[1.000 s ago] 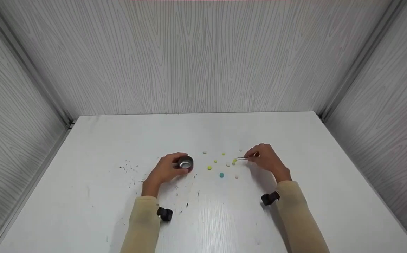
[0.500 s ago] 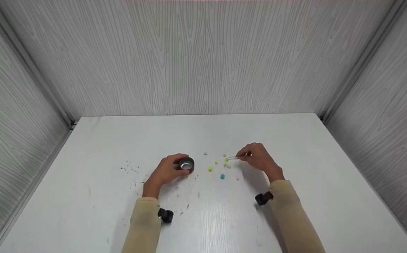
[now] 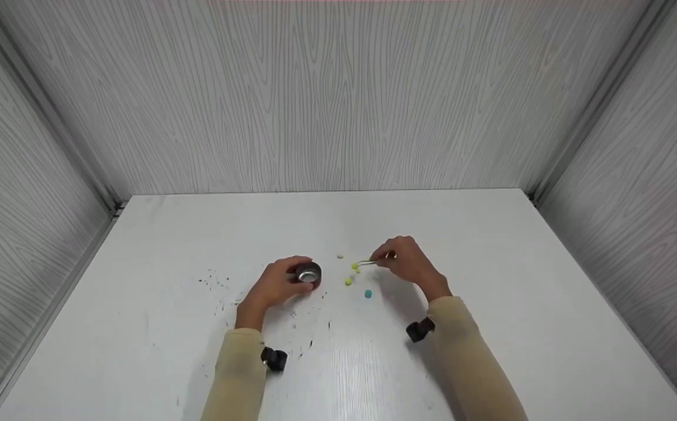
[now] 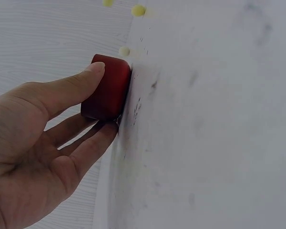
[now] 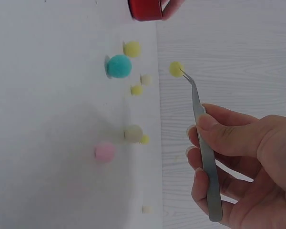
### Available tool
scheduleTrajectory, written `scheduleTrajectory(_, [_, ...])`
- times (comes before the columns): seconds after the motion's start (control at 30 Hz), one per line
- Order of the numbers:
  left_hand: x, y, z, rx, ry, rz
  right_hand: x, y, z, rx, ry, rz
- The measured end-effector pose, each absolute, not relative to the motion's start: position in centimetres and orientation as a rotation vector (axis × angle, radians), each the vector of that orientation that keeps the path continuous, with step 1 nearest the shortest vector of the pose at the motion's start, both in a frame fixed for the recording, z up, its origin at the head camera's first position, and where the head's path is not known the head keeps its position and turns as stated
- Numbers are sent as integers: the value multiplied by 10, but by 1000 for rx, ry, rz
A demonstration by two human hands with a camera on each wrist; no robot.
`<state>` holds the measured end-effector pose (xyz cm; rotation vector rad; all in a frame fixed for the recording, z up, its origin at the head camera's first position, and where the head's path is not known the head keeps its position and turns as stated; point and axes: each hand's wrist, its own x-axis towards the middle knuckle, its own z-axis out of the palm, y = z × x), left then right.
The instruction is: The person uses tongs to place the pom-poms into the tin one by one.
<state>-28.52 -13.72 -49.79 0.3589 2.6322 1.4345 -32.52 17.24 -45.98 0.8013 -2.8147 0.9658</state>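
Tweezers (image 5: pixel 202 143) pinched in the right hand (image 3: pixel 407 262), thumb and fingers curled round the shank, tips closed on a yellow ball (image 5: pixel 176 68) that rides clear of the table (image 3: pixel 490 280). Over the last second I watched this hand travel leftward from the far side of the scatter, ball in the tips, so it now sits much nearer the cup (image 3: pixel 308 272); I read that as a carry under way, ball lifted but not yet over the rim. Left hand (image 3: pixel 276 283) has not shifted: thumb and fingers wrapped round the cup's red wall (image 4: pixel 106 88), holding it down on the table. Outward from the tips, loose balls lie on the surface: a teal ball (image 5: pixel 119 66), a pink one (image 5: pixel 105 152), a pale one (image 5: pixel 133 133), several small yellows (image 5: pixel 132 48). Cup's inside shows as bare metal from the head view; I cannot tell whether anything lies in it. Dark specks (image 3: pixel 216 279) mark the table left of the cup.
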Motion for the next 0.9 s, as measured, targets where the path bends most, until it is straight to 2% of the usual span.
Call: scheduleTrajectory(0.9, [-284,-135,-498,316,2645,1409,-328,116,-470,798,-2813,1040])
